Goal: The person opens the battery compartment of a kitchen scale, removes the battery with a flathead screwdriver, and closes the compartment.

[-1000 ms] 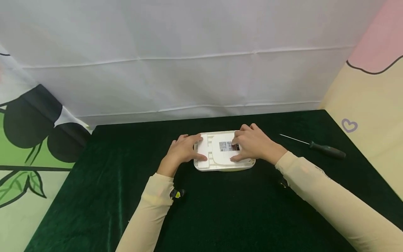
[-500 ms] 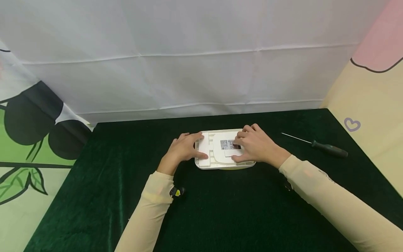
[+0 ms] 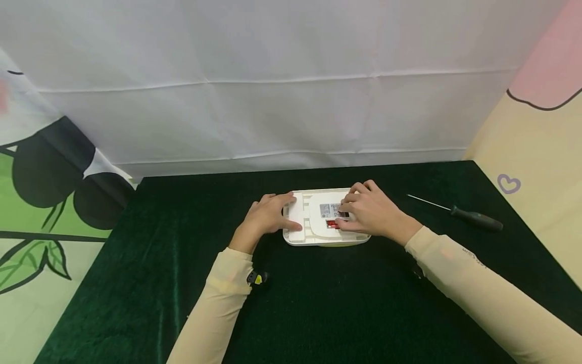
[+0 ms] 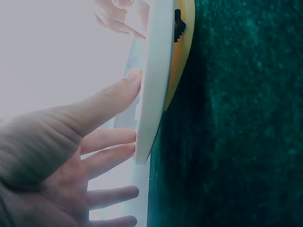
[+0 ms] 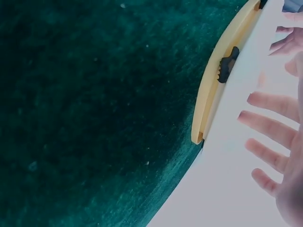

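Note:
A flat white device (image 3: 317,230) lies underside up on the dark green cloth in the head view. A grey label (image 3: 328,210) is on its raised middle panel. Below that label, a narrow opening shows red, battery-like contents (image 3: 332,224). My left hand (image 3: 265,215) rests on the left end, thumb and fingers fairly straight, tips touching its surface. Over the right half is my right hand (image 3: 370,211), thumb beside the opening and fingers bent above the label. I cannot tell whether it pinches anything; its palm hides that side. A yellow lower part (image 5: 207,90) shows beneath the device.
A screwdriver (image 3: 475,218) with a dark handle lies on the right of the table, its shaft pointing left. White fabric (image 3: 291,121) hangs behind the table. A dark toothed piece (image 5: 228,65) sits on the yellow part.
A pale rectangular cover seen below the label half a second ago no longer shows there, and red is exposed instead. The right thumb has moved slightly up; the left hand holds its place.

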Tool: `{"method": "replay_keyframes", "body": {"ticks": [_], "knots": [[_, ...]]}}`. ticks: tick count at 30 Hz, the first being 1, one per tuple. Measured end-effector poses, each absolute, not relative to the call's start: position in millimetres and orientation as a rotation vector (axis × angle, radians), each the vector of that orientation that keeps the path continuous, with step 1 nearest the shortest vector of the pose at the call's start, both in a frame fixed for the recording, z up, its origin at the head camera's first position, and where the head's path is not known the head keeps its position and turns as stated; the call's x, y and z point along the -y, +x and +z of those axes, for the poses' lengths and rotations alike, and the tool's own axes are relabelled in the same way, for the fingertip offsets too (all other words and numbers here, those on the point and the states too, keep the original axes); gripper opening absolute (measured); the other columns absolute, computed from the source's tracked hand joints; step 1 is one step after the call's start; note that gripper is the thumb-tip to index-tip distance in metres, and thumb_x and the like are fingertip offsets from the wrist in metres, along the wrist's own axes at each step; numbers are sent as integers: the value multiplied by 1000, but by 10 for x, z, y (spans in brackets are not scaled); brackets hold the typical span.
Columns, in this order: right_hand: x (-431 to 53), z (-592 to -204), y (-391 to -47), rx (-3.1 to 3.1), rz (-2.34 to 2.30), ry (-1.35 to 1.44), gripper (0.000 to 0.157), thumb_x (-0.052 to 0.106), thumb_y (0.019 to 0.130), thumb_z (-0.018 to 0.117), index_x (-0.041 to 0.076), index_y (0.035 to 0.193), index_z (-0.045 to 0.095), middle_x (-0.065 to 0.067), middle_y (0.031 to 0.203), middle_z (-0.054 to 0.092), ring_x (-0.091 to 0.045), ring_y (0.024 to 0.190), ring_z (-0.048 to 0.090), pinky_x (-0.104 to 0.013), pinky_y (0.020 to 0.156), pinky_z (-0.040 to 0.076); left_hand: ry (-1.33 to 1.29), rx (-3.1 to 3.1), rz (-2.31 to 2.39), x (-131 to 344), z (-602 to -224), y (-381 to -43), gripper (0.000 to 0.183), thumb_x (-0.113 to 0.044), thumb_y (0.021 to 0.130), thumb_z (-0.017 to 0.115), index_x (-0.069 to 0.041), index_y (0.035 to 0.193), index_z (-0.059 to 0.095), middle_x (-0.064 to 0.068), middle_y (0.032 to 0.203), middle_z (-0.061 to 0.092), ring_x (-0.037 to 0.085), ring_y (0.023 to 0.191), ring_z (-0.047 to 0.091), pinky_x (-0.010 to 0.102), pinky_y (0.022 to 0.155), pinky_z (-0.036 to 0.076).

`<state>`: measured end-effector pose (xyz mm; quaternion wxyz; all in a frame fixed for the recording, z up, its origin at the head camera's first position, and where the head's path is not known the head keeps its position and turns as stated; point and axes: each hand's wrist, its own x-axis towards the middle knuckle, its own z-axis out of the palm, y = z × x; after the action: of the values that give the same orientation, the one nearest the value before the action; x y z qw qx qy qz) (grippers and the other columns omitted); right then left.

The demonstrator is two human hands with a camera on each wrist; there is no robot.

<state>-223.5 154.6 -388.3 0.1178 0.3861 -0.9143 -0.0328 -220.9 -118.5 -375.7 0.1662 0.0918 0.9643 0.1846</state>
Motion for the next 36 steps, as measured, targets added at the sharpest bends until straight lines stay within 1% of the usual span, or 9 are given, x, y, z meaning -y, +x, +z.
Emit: {"method": "replay_keyframes", "body": {"ticks": [6,12,15,19,24,26,33,36], "knots": [[-1578,-3893,-2169,2697,-80,1135,45,60,90,56,24,109,76,0,110,74,-26,108,57,-48,92,41,256,-2748,523,1183,-3778,-2215,86,-51,79,78,-25,151,39,0,159,34,32,145,24,58,114,21],[-1607,-3899,-2115,2659,-62,1180,40,56,90,61,22,103,76,0,110,74,-26,110,58,-47,92,42,251,-2747,523,1178,-3788,-2214,86,-50,79,77,-26,151,38,1,158,35,32,145,24,58,114,22],[-1613,-3903,-2093,2617,-32,1205,33,51,89,65,22,100,75,1,108,72,-26,108,57,-47,92,42,253,-2747,527,1178,-3790,-2211,85,-50,79,77,-26,151,38,0,158,35,32,146,24,58,114,22],[-1583,-3901,-2044,2553,33,1264,20,40,88,71,22,96,75,1,103,69,-24,103,55,-46,92,42,252,-2748,525,1182,-3794,-2209,85,-51,79,77,-26,151,38,0,159,34,31,146,24,58,114,22],[-1521,-3897,-1988,2510,55,1316,10,29,88,73,21,92,75,2,101,69,-22,96,54,-43,90,41,250,-2748,525,1186,-3789,-2212,86,-51,79,77,-26,152,37,0,159,34,31,145,25,58,114,22],[-1504,-3901,-1974,2499,51,1324,9,27,88,73,20,92,75,1,101,69,-21,95,55,-43,91,41,252,-2748,528,1185,-3787,-2216,86,-51,80,77,-25,152,37,1,158,34,31,145,25,58,114,22],[-1479,-3943,-1964,2453,35,1351,19,25,86,74,12,100,74,-1,100,72,-20,95,57,-42,92,41,257,-2753,529,1185,-3794,-2211,86,-51,79,77,-25,152,37,1,158,36,31,145,26,58,114,23],[-1472,-3947,-1970,2443,24,1363,16,23,85,74,13,97,74,-1,99,72,-20,95,57,-42,91,41,256,-2753,529,1185,-3792,-2210,86,-51,79,77,-26,152,37,2,158,36,31,145,26,58,114,23]]}}
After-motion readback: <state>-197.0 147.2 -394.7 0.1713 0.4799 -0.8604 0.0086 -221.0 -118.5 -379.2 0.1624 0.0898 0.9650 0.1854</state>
